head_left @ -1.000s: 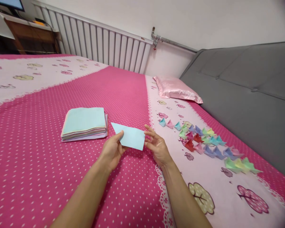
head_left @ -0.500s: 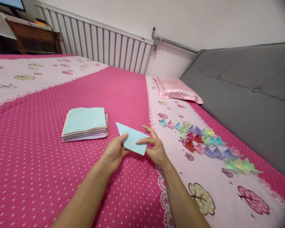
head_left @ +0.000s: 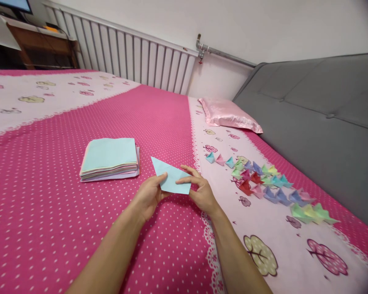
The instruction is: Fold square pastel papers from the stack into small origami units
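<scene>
A folded sheet of light blue paper (head_left: 171, 179) is held up between both hands over the pink dotted bedspread. One pointed corner sticks out at its upper left. My left hand (head_left: 150, 196) pinches its left side, thumb on top and fingers beneath. On the right side, my right hand (head_left: 200, 192) grips it with a finger laid across the top face; another finger is raised off behind the far edge. The fingers under the paper are partly hidden. To the left lies a stack of coloured square paper (head_left: 110, 157), with a light blue sheet on top.
Several small folded paper boats (head_left: 276, 196) in many colours stand in rows on the bed at the right. Beyond them are a pink satin pillow (head_left: 228, 112) and a grey padded headboard (head_left: 313, 102). A white radiator (head_left: 122, 49) runs along the wall.
The paper's lower right corner has folded or bent, so its lower edge now looks flatter and higher. My right hand's raised finger has shifted slightly left. The stack and boats stay put.
</scene>
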Demonstrator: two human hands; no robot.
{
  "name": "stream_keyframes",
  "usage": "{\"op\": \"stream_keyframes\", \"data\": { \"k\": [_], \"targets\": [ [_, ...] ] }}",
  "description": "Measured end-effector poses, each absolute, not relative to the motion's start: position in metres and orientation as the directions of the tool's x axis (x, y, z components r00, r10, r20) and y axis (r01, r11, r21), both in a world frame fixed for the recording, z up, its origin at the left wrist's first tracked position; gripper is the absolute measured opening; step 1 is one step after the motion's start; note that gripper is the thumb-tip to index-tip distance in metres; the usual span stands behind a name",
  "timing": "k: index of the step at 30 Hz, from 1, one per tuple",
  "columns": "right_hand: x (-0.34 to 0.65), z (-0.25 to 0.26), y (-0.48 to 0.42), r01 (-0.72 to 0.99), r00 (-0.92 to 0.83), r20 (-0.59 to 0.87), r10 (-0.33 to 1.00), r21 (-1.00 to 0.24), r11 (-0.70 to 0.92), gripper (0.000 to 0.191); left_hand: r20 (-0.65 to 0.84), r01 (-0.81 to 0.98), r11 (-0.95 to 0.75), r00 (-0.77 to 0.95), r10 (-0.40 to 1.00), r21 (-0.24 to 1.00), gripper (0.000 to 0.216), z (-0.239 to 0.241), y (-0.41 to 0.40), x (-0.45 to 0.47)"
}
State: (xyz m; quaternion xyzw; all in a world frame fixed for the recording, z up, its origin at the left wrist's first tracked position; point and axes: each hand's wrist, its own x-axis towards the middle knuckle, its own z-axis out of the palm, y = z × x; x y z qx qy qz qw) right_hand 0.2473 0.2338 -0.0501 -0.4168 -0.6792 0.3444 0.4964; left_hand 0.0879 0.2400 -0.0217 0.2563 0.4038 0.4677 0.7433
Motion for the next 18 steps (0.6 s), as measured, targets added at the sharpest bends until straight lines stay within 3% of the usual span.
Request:
{"op": "stream_keyframes", "data": {
  "k": [10,18],
  "targets": [
    [0.246,-0.0439,0.2329,0.173,-0.111,0.379,0.919,-0.903,0.393,0.013,-0.319,-0.406,0.418,0.29,0.902,0.813,0.019,-0.0212,0.2361,0.089],
    [0.2429,-0.047,0.2333,0.122,0.056,0.362,0.931,-0.928,0.353,0.012,-0.244,-0.321,0.396,0.423,0.873,0.861,0.023,-0.0234,0.2331,0.0902]
  ]
}}
